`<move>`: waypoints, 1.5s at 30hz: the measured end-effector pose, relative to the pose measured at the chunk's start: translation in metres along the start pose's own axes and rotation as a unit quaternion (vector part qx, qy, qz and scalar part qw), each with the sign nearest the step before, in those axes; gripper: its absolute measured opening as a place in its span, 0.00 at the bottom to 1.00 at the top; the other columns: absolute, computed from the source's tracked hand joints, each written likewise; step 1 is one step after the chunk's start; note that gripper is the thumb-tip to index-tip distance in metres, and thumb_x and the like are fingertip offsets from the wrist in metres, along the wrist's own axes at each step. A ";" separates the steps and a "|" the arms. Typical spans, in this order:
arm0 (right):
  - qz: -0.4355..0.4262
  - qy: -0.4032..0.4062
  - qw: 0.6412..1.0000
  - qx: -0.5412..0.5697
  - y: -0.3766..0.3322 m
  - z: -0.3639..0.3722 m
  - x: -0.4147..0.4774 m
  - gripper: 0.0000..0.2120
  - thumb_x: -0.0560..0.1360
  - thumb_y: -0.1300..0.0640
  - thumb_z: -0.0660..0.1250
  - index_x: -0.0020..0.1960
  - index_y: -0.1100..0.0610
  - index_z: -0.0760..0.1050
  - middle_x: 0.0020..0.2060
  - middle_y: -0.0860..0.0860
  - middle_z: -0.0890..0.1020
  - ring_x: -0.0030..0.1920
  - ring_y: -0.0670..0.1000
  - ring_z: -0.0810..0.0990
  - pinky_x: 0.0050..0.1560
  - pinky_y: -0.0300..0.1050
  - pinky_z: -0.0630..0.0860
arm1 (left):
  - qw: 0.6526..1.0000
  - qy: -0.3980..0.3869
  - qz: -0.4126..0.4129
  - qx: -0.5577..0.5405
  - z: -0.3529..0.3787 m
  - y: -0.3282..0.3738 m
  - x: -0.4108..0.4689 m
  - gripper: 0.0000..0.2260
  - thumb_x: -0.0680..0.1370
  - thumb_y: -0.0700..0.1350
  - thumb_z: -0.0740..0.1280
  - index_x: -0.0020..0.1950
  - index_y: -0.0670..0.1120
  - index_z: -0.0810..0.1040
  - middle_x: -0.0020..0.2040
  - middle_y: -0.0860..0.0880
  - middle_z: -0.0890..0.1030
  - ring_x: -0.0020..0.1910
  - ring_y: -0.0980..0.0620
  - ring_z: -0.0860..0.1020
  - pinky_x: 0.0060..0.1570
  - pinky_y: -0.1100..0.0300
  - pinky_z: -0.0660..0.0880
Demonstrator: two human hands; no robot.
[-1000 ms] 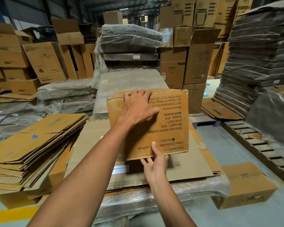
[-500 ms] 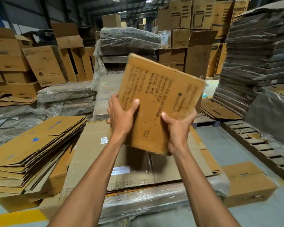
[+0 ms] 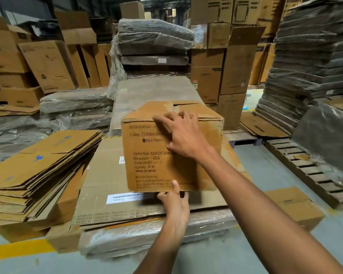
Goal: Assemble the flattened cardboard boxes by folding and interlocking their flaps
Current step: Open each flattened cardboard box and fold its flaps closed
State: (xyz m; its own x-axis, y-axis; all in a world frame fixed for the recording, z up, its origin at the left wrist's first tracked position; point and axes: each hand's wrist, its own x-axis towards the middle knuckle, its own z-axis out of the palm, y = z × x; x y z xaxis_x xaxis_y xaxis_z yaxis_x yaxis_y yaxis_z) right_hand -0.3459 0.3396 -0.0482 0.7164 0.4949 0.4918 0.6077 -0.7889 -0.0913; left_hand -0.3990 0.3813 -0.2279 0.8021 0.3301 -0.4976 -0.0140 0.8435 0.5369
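You are standing in a dim warehouse. The grey concrete floor [image 3: 265, 175] runs off to your right, and a yellow line [image 3: 18, 249] is painted across it at your lower left. A wooden pallet [image 3: 305, 171] lies on the floor to your right, just beside a tall stack of dark, plastic-wrapped bundles [image 3: 315, 56]. Straight ahead stands another wrapped stack [image 3: 154, 36], its film hanging slack down the left side. Brown cartons [image 3: 48, 64] are piled unevenly along your left — some lean — and more tall cartons [image 3: 236, 72] rise right of centre. One small carton [image 3: 293, 206] sits on the floor near your right. The light is weak, and the far end is dark.
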 end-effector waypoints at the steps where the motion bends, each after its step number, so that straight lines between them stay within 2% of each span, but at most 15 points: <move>1: -0.032 -0.015 0.999 -0.014 -0.003 0.010 -0.006 0.35 0.77 0.50 0.71 0.79 0.39 0.60 0.74 0.49 0.69 0.69 0.57 0.65 0.68 0.55 0.60 | 1.000 0.004 -0.024 -0.007 -0.007 -0.008 0.004 0.11 0.82 0.33 0.64 0.60 0.46 0.69 0.69 0.42 0.74 0.70 0.42 0.71 0.74 0.34 0.63; 6: -0.067 -0.007 0.997 -0.039 0.001 0.049 -0.045 0.30 0.78 0.50 0.69 0.77 0.41 0.64 0.74 0.49 0.72 0.69 0.60 0.68 0.66 0.57 0.62 | 0.997 0.019 -0.076 0.000 -0.037 -0.022 0.018 0.17 0.83 0.31 0.59 0.71 0.42 0.67 0.75 0.39 0.70 0.76 0.38 0.66 0.77 0.40 0.61; 9: -0.072 -0.006 0.996 -0.052 0.014 0.067 -0.064 0.36 0.72 0.56 0.74 0.76 0.42 0.66 0.72 0.48 0.74 0.65 0.60 0.70 0.62 0.57 0.65 | 0.991 0.031 -0.110 0.073 -0.054 -0.021 0.024 0.22 0.83 0.30 0.59 0.78 0.35 0.61 0.77 0.36 0.67 0.78 0.38 0.63 0.78 0.45 0.60; 12: -0.065 -0.042 0.996 -0.054 0.022 0.082 -0.079 0.37 0.70 0.57 0.76 0.75 0.44 0.66 0.72 0.49 0.75 0.64 0.59 0.70 0.62 0.57 0.66 | 0.975 0.033 -0.103 0.196 -0.065 -0.019 0.028 0.12 0.82 0.30 0.60 0.65 0.35 0.74 0.63 0.36 0.76 0.66 0.41 0.76 0.73 0.50 0.68; 14: -0.060 -0.066 0.994 -0.058 0.028 0.092 -0.090 0.36 0.70 0.55 0.77 0.74 0.45 0.67 0.72 0.49 0.74 0.63 0.58 0.70 0.62 0.57 0.67 | 0.931 0.019 -0.044 0.362 -0.066 -0.012 0.025 0.05 0.81 0.35 0.63 0.49 0.42 0.78 0.51 0.41 0.78 0.46 0.46 0.78 0.57 0.51 0.73; 15: -0.057 -0.071 0.994 -0.056 0.032 0.097 -0.095 0.37 0.69 0.55 0.78 0.74 0.46 0.67 0.71 0.50 0.74 0.63 0.58 0.71 0.62 0.57 0.68 | 0.899 0.010 0.004 0.439 -0.066 -0.006 0.022 0.05 0.80 0.38 0.65 0.46 0.44 0.80 0.47 0.43 0.81 0.42 0.47 0.77 0.51 0.50 0.74; 18: -0.048 -0.062 0.996 -0.037 0.040 0.106 -0.106 0.35 0.68 0.53 0.77 0.73 0.50 0.69 0.69 0.51 0.75 0.63 0.58 0.71 0.62 0.57 0.69 | 0.816 -0.024 0.202 0.541 -0.056 0.019 -0.003 0.08 0.78 0.42 0.68 0.42 0.49 0.84 0.36 0.54 0.85 0.39 0.52 0.81 0.50 0.55 0.77; 20: -0.031 -0.040 0.999 0.017 0.042 0.106 -0.107 0.30 0.73 0.50 0.73 0.73 0.50 0.70 0.69 0.49 0.76 0.64 0.56 0.69 0.65 0.55 0.67 | 0.759 -0.046 0.344 0.550 -0.044 0.041 -0.023 0.06 0.78 0.42 0.70 0.42 0.49 0.84 0.34 0.55 0.83 0.36 0.59 0.79 0.44 0.63 0.74; 22: 0.008 -0.023 0.993 0.116 0.040 0.101 -0.105 0.24 0.78 0.45 0.67 0.72 0.50 0.72 0.67 0.47 0.78 0.63 0.52 0.69 0.65 0.52 0.64 | 0.699 -0.082 0.466 0.536 -0.027 0.063 -0.030 0.04 0.79 0.41 0.70 0.45 0.48 0.83 0.36 0.54 0.82 0.35 0.58 0.77 0.39 0.68 0.72; 24: 0.045 -0.021 0.983 0.175 0.039 0.095 -0.098 0.21 0.81 0.44 0.64 0.70 0.51 0.74 0.66 0.47 0.79 0.63 0.51 0.70 0.63 0.51 0.63 | 0.645 -0.113 0.515 0.554 -0.006 0.083 -0.016 0.04 0.79 0.40 0.69 0.51 0.47 0.83 0.44 0.53 0.83 0.42 0.58 0.77 0.45 0.68 0.72; 27: 0.068 -0.055 0.987 0.138 0.041 0.088 -0.076 0.20 0.82 0.45 0.64 0.70 0.52 0.73 0.69 0.49 0.77 0.65 0.55 0.70 0.63 0.53 0.64 | 0.573 -0.144 0.487 0.644 0.025 0.105 0.018 0.11 0.80 0.40 0.67 0.62 0.45 0.80 0.58 0.49 0.82 0.58 0.54 0.75 0.59 0.68 0.66; 31: 0.062 -0.157 0.986 0.005 0.051 0.084 -0.041 0.24 0.83 0.42 0.56 0.76 0.49 0.67 0.78 0.51 0.66 0.71 0.60 0.66 0.67 0.61 0.65 | 0.496 -0.186 0.402 0.747 0.045 0.110 0.058 0.19 0.82 0.45 0.66 0.72 0.44 0.73 0.69 0.45 0.75 0.69 0.46 0.70 0.72 0.54 0.65; 34: 0.039 -0.226 0.971 -0.060 0.060 0.083 -0.023 0.27 0.84 0.40 0.51 0.80 0.47 0.61 0.81 0.52 0.60 0.73 0.62 0.64 0.69 0.64 0.63 | 0.487 -0.190 0.387 0.760 0.053 0.106 0.069 0.20 0.83 0.48 0.63 0.74 0.45 0.71 0.71 0.45 0.73 0.71 0.45 0.68 0.73 0.51 0.64; 39: -0.011 -0.319 0.934 -0.161 0.075 0.084 -0.001 0.31 0.81 0.35 0.52 0.81 0.45 0.58 0.77 0.53 0.64 0.71 0.61 0.65 0.65 0.62 0.68 | 0.426 -0.155 0.371 0.811 0.051 0.098 0.074 0.21 0.84 0.54 0.57 0.77 0.53 0.68 0.73 0.50 0.69 0.71 0.48 0.64 0.70 0.48 0.61; 45: -0.034 -0.354 0.916 -0.187 0.074 0.068 0.022 0.31 0.80 0.37 0.57 0.81 0.44 0.56 0.77 0.56 0.59 0.71 0.65 0.66 0.57 0.59 0.74 | 0.446 -0.150 0.348 0.811 0.057 0.102 0.077 0.21 0.82 0.56 0.59 0.75 0.55 0.71 0.70 0.51 0.71 0.68 0.49 0.65 0.67 0.49 0.62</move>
State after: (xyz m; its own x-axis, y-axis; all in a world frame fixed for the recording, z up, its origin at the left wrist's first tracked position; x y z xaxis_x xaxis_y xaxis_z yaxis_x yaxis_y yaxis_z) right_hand -0.2618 0.3168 -0.1034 0.8043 0.5550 -0.2122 0.5942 -0.7513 0.2872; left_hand -0.3043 0.4686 -0.1727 0.9877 -0.0039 0.1561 -0.0663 -0.9154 0.3970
